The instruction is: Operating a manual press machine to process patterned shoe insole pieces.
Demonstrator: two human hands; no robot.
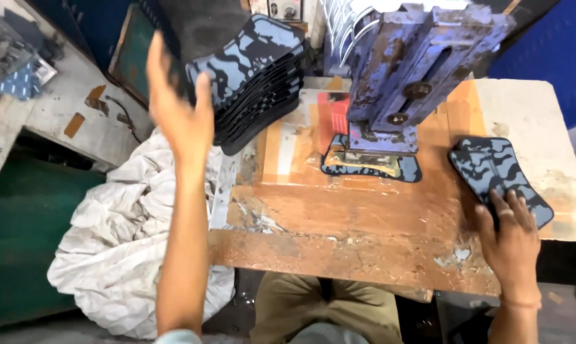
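I am watching the left hand (176,108) hovering with its fingers (157,54) spread apart beside a leaning stack of blue-and-black camouflage foam pads (259,76) at the bench's (364,216) rear left corner. The right hand (511,239) is resting with fingers flat and together on a single blue-and-black camouflage foam pad (491,167) lying near the right edge. Between them, a worn blue metal press head (415,64) is sitting on another camouflage pad (370,167). A crumpled white cloth sack (122,236) is sagging beside the bench.
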